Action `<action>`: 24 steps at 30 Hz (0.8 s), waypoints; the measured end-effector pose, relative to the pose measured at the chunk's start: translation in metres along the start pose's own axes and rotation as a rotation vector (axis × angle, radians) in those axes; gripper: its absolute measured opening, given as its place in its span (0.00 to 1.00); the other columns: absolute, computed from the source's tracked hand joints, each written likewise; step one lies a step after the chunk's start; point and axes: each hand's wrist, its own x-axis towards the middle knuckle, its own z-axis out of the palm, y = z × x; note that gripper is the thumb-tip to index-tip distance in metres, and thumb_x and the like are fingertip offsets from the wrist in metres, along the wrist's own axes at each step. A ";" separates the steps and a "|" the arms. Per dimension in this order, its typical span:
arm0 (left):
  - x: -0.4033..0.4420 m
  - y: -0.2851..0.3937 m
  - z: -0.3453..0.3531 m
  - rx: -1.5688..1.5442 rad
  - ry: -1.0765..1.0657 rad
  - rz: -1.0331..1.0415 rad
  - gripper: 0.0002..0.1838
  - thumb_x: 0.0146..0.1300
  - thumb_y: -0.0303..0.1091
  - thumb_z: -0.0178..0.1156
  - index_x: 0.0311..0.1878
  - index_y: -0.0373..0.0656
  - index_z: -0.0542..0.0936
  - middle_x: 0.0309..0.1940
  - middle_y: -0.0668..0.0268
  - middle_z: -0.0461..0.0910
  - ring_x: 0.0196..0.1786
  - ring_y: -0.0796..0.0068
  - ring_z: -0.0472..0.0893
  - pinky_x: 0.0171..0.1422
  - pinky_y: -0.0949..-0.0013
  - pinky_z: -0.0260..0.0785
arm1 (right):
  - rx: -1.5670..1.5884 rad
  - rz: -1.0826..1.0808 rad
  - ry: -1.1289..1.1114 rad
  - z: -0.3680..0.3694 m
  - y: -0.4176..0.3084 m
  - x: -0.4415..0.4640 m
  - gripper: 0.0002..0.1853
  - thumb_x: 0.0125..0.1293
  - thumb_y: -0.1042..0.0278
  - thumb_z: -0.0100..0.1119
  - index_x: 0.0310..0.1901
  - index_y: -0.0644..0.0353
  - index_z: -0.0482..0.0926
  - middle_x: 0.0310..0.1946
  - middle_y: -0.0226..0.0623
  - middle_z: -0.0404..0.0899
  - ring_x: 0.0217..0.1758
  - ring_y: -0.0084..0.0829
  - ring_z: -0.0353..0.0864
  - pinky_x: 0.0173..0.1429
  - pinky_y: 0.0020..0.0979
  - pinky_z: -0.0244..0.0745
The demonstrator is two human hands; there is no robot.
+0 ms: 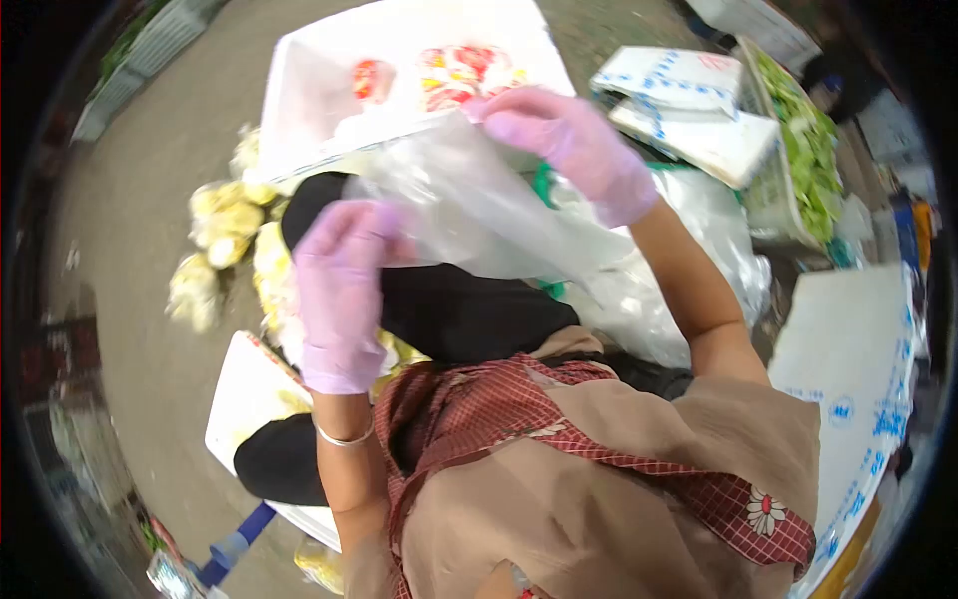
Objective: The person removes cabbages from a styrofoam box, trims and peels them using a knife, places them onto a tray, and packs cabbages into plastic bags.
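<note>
A see-through plastic bag stretches between my two hands, above my dark-trousered legs. My right hand, in a thin light purple glove, pinches its upper edge near the rim of a white foam box. Lower and to the left, my left hand, gloved the same way, has its fingers closed at the bag's near side. Motion blurs those fingertips a little. Inside the foam box lie red, yellow and white printed packs. Beneath my right forearm is a heap of see-through plastic bags.
Several bagged yellow items lie on the floor at left. Foam pieces and a crate of green vegetables stand at upper right. A large white foam panel is at right; another white foam box sits beside my left knee.
</note>
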 end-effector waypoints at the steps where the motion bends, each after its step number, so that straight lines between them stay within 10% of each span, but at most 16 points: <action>1: 0.000 0.015 -0.020 0.025 0.138 -0.005 0.08 0.62 0.32 0.59 0.35 0.36 0.80 0.23 0.70 0.75 0.26 0.80 0.75 0.35 0.76 0.72 | -0.099 -0.128 0.157 0.001 -0.002 0.001 0.13 0.63 0.66 0.58 0.45 0.64 0.80 0.38 0.33 0.81 0.45 0.22 0.76 0.50 0.24 0.71; 3: 0.002 0.022 -0.066 -0.002 0.371 0.117 0.08 0.63 0.33 0.59 0.34 0.37 0.79 0.19 0.72 0.72 0.18 0.83 0.70 0.21 0.79 0.65 | 0.054 -0.075 0.166 0.006 -0.031 -0.012 0.12 0.62 0.68 0.57 0.46 0.64 0.80 0.39 0.35 0.82 0.44 0.24 0.78 0.52 0.25 0.72; 7: -0.013 0.023 -0.161 -0.052 0.670 0.131 0.09 0.63 0.34 0.60 0.31 0.39 0.77 0.13 0.75 0.69 0.11 0.86 0.64 0.12 0.81 0.54 | -0.044 -0.027 -0.610 0.016 -0.029 -0.029 0.16 0.56 0.71 0.64 0.47 0.62 0.80 0.41 0.37 0.83 0.45 0.27 0.80 0.55 0.29 0.72; 13: -0.061 0.017 -0.218 -0.018 0.913 0.107 0.11 0.65 0.35 0.60 0.27 0.43 0.75 0.15 0.77 0.70 0.15 0.89 0.65 0.17 0.83 0.53 | -0.219 -0.321 -0.218 0.069 0.019 0.012 0.27 0.49 0.70 0.72 0.53 0.59 0.76 0.49 0.38 0.79 0.55 0.31 0.76 0.60 0.31 0.69; 17: -0.077 0.015 -0.240 0.070 1.020 0.080 0.12 0.64 0.39 0.60 0.30 0.42 0.76 0.12 0.75 0.66 0.09 0.86 0.60 0.12 0.80 0.49 | -0.405 -0.444 -0.487 0.087 0.028 0.041 0.31 0.46 0.61 0.74 0.54 0.59 0.75 0.52 0.40 0.78 0.59 0.38 0.73 0.63 0.35 0.66; 18: -0.079 0.018 -0.242 0.076 1.050 0.056 0.12 0.64 0.39 0.60 0.30 0.42 0.76 0.11 0.75 0.66 0.09 0.86 0.60 0.12 0.79 0.48 | -0.579 -0.497 -0.446 0.095 0.029 0.048 0.28 0.49 0.49 0.71 0.46 0.62 0.80 0.43 0.43 0.81 0.51 0.42 0.77 0.56 0.36 0.70; 21: -0.084 0.020 -0.251 0.080 1.107 0.027 0.12 0.64 0.40 0.59 0.31 0.41 0.77 0.11 0.76 0.65 0.08 0.87 0.59 0.11 0.78 0.46 | -1.009 0.245 -0.792 0.133 -0.003 0.098 0.23 0.54 0.50 0.67 0.38 0.65 0.83 0.32 0.44 0.83 0.40 0.41 0.82 0.45 0.35 0.74; 24: -0.098 0.023 -0.257 0.058 1.120 0.080 0.11 0.64 0.40 0.60 0.32 0.42 0.79 0.15 0.76 0.68 0.12 0.88 0.61 0.14 0.79 0.49 | -0.732 0.049 -0.788 0.146 0.013 0.122 0.23 0.56 0.48 0.65 0.32 0.67 0.83 0.24 0.42 0.81 0.29 0.31 0.80 0.38 0.31 0.73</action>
